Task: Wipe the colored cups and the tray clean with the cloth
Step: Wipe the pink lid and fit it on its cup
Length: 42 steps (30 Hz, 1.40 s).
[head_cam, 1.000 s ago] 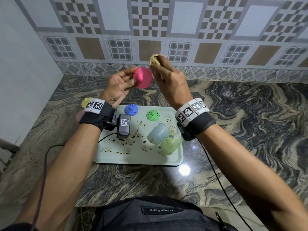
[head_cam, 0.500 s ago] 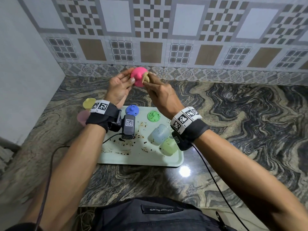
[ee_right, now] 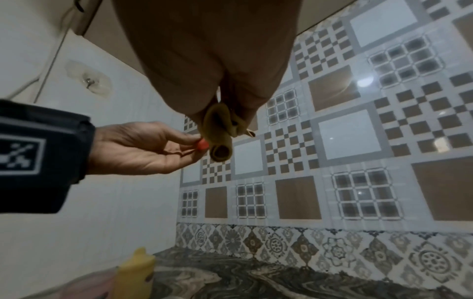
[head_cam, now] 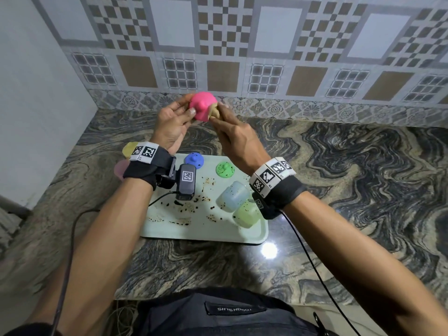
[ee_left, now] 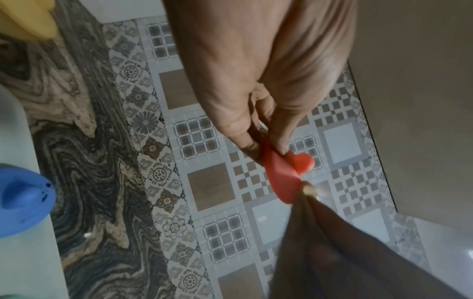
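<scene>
My left hand [head_cam: 180, 112] holds a pink lid [head_cam: 202, 108] with a knob up in the air, pinched by its rim [ee_left: 280, 178]. My right hand [head_cam: 229, 128] grips a bunched tan cloth [head_cam: 214, 112] and presses it against the lid's right edge; in the right wrist view the cloth [ee_right: 220, 129] hangs rolled from the fingers. Below lies a pale green tray [head_cam: 167, 226] speckled with brown stains. On it lie a blue lid [head_cam: 194, 160], a green lid [head_cam: 225, 169], and a pale blue cup [head_cam: 234, 195] and a pale green cup [head_cam: 247, 214] on their sides.
A yellow cup [head_cam: 128, 149] and a pink cup [head_cam: 120, 167] stand on the marble counter left of the tray, partly behind my left wrist. A tiled wall runs along the back and a plain wall on the left. A cable trails from my left wrist.
Both hands have moved slightly left and away; the cloth came down from above the pink lid to press on its right edge.
</scene>
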### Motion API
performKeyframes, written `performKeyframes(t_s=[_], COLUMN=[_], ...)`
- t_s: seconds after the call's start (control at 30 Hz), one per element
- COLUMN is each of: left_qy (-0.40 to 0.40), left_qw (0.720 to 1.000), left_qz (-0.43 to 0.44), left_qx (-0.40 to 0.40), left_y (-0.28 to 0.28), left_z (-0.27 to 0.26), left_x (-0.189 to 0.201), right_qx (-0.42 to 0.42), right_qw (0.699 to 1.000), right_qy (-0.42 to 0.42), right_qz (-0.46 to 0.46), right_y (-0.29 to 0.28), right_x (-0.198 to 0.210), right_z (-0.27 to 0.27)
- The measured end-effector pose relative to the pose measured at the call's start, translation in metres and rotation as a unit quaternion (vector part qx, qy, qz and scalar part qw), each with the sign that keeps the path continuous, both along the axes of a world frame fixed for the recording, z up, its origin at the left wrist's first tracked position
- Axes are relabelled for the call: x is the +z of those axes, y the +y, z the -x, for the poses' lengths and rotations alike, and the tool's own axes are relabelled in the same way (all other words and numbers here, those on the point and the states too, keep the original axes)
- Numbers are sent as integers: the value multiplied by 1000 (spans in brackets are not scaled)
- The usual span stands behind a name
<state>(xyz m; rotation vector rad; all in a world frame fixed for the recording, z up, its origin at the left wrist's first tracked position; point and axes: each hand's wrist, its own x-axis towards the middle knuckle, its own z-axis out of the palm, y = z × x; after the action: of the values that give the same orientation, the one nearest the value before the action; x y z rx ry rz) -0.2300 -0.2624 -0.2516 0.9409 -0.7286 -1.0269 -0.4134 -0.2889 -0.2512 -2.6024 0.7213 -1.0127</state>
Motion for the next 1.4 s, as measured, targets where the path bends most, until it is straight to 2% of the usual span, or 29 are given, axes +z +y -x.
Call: performKeyframes(t_s=[0.2, 0.27, 0.37, 0.43, 0.5, 0.63, 0.73, 0.8, 0.87, 0.93, 1.0, 1.1, 1.2, 1.3, 1.4], left_qy=[-1, -10, 2, 5, -8, -16, -35, -61, -57, -48, -52, -62, -57, -40, -35], left_qw=[999, 998, 994, 994, 995, 996, 994, 992, 991, 987, 984, 987, 993, 993, 991], left_qz=[10, 9, 24, 20, 10, 0, 12, 2, -8, -21, -30, -25, -43, -98, -129], left_qx=[-52, -68, -105, -109, -99, -85, -106, -107, -120, -150, -165, -144, -98, -43, -23], left_y=[7, 7, 9, 10, 12, 15, 16, 17, 19, 22, 23, 18, 14, 9, 6], left_z=[-1, 4, 10, 9, 6, 1, 4, 5, 2, -3, -3, 1, 5, 17, 28], left_x=[2, 4, 6, 7, 6, 5, 10, 15, 16, 18, 20, 23, 25, 24, 23], right_qx=[-80, -75, -44, -28, -29, -95, -25, -7, -50, -101, -96, -52, -73, -95, -116], right_qw=[985, 987, 997, 999, 997, 982, 990, 994, 991, 977, 974, 984, 976, 970, 966], right_qy=[-150, -140, -56, -35, -63, -158, -135, -106, -114, -161, -176, -141, -158, -170, -176], right_qz=[-14, -12, -7, -12, -28, -34, -16, -23, -57, -99, -106, -93, -130, -149, -148], right_y=[-7, -8, -10, -14, -22, -22, -13, -12, -18, -25, -22, -12, -8, -6, -4], right_x=[22, 27, 23, 21, 23, 26, 20, 17, 20, 22, 25, 27, 25, 23, 24], right_z=[8, 2, -5, -2, 2, 5, -1, -2, 1, 5, 7, 6, 2, -2, -7])
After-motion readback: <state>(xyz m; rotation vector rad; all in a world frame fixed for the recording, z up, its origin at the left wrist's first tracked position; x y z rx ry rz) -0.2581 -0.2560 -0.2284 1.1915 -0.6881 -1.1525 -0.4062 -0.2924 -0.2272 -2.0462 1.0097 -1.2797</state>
